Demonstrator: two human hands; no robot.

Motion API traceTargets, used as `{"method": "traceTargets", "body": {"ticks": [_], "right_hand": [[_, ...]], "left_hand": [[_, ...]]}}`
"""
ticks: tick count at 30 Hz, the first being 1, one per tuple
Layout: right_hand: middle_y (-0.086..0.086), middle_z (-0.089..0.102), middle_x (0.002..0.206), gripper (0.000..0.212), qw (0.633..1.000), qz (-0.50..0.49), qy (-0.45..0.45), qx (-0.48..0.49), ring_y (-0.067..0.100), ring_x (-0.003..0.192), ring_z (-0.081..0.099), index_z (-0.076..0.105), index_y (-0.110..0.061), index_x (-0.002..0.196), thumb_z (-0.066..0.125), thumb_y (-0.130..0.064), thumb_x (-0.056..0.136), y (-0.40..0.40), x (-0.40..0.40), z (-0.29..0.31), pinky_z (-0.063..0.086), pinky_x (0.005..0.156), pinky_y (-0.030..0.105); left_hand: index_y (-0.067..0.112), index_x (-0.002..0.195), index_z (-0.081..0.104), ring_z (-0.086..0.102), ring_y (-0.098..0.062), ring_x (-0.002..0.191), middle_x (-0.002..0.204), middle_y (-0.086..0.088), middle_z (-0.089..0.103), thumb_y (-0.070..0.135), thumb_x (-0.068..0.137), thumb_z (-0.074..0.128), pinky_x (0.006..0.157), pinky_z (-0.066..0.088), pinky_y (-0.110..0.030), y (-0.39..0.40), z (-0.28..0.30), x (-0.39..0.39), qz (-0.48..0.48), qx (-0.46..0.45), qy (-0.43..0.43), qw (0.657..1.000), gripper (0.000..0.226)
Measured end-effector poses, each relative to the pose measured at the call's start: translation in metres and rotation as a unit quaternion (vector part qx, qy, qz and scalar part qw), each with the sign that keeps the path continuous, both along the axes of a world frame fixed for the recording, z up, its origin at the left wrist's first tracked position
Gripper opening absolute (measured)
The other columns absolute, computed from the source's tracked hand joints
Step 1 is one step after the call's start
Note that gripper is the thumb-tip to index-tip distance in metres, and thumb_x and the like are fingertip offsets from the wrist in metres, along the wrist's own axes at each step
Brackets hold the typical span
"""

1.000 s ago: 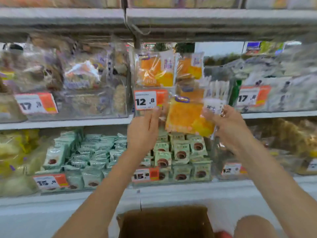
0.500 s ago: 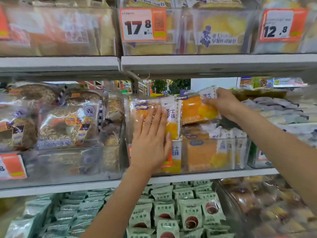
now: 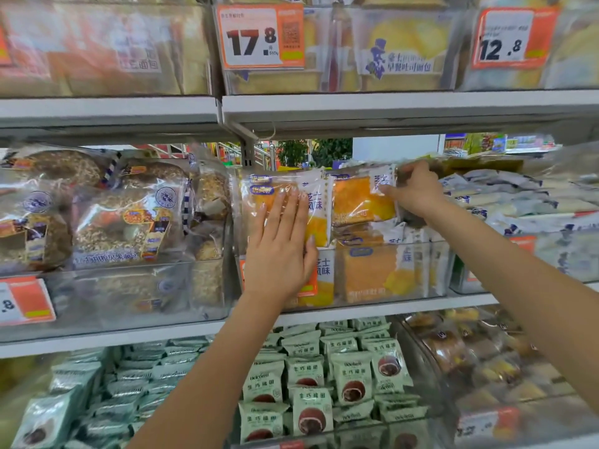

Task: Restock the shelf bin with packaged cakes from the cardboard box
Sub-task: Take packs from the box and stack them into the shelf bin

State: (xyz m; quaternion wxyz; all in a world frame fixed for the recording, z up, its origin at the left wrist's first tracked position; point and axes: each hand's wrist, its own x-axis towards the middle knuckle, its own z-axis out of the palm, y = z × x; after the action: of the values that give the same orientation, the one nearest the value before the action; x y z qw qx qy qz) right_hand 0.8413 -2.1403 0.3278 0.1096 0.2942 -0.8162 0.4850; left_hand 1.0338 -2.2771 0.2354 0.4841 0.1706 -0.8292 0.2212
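Setting: a shop aisle seen head-on, white metal shelves (image 3: pixel 356 103) in tiers, each carrying clear plastic bins of wrapped baked goods.
Shelf bin: a transparent, hard-walled bin (image 3: pixel 382 273) on the middle shelf, crowded with orange-and-white packets standing on edge.
Right cake packet: a soft, glossy film packet (image 3: pixel 359 199) with an orange cake showing through, sitting at the top of the bin, tilted slightly.
Right hand: the right hand (image 3: pixel 418 189) grasps that packet's upper right corner, fingers curled over its white edge.
Left cake packet: a matching packet (image 3: pixel 316 209) stands just beside it, on the left, upright above the bin's front wall.
Left hand: the left hand (image 3: pixel 278 247) lies flat against this packet's face, fingers straight and together, released rather than clenched.
Neighbours: crinkly bags of seeded ring loaves (image 3: pixel 123 222) to the left; pale green pouches (image 3: pixel 343 374) on the shelf below.
Price tags: orange-and-white cards reading 17.8 (image 3: pixel 259 35) and 12.8 (image 3: pixel 509 38) above.
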Motion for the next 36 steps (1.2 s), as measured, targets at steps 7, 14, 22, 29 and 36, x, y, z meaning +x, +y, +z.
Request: {"method": "traceTargets", "body": {"ticks": [7,14,22,29,36], "right_hand": [[0.003,0.050,0.095,0.015,0.968,0.023,0.229,-0.099,0.016,0.087,0.048,0.052,-0.006,0.104,0.052,-0.008,0.089,0.074,0.081,-0.058,0.039,0.071,0.027],[0.002,0.060,0.094,0.015,0.977,0.075,0.195,0.037,0.020,0.088,0.054,0.059,-0.012,0.098,0.054,-0.005,0.086,0.119,0.167,-0.237,0.045,0.074,0.033],[-0.004,0.060,0.099,0.016,0.905,0.211,-0.050,0.366,0.012,0.087,0.058,0.053,-0.024,0.106,0.049,-0.016,0.093,0.142,0.230,-0.427,0.053,0.077,0.034],[0.013,0.046,0.138,0.046,0.671,0.341,-0.285,0.593,0.028,0.123,0.048,0.040,-0.005,0.137,0.053,-0.020,0.095,0.110,0.276,-0.532,0.042,0.095,0.032],[0.012,0.048,0.136,0.045,0.650,0.314,-0.424,0.548,0.026,0.122,0.049,0.042,-0.009,0.134,0.056,-0.014,0.092,0.069,0.342,-0.612,0.041,0.103,0.034]], "left_hand": [[0.003,0.149,0.022,0.018,-0.024,0.145,0.156,-0.012,0.022,0.035,0.100,0.019,0.118,0.007,-0.045,0.034,-0.036,0.027,-0.018,0.065,-0.029,0.997,0.059],[0.007,0.136,0.050,0.046,-0.029,0.128,0.138,-0.013,0.052,0.029,0.099,0.028,0.107,0.031,-0.044,0.103,-0.210,0.092,-0.124,0.100,-0.224,0.962,0.048],[0.020,0.146,0.026,0.034,-0.028,0.134,0.149,-0.006,0.032,0.030,0.100,0.036,0.109,0.028,-0.041,0.152,-0.393,0.184,0.023,0.388,-0.528,0.755,0.049],[0.007,0.143,0.030,0.036,-0.031,0.131,0.145,-0.014,0.036,0.018,0.096,0.044,0.109,0.031,-0.040,0.147,-0.473,0.253,0.132,0.535,-0.641,0.534,0.050],[0.016,0.139,0.035,0.046,-0.027,0.124,0.141,-0.012,0.040,0.012,0.096,0.039,0.106,0.037,-0.034,0.164,-0.510,0.278,0.113,0.702,-0.528,0.464,0.044]]}}
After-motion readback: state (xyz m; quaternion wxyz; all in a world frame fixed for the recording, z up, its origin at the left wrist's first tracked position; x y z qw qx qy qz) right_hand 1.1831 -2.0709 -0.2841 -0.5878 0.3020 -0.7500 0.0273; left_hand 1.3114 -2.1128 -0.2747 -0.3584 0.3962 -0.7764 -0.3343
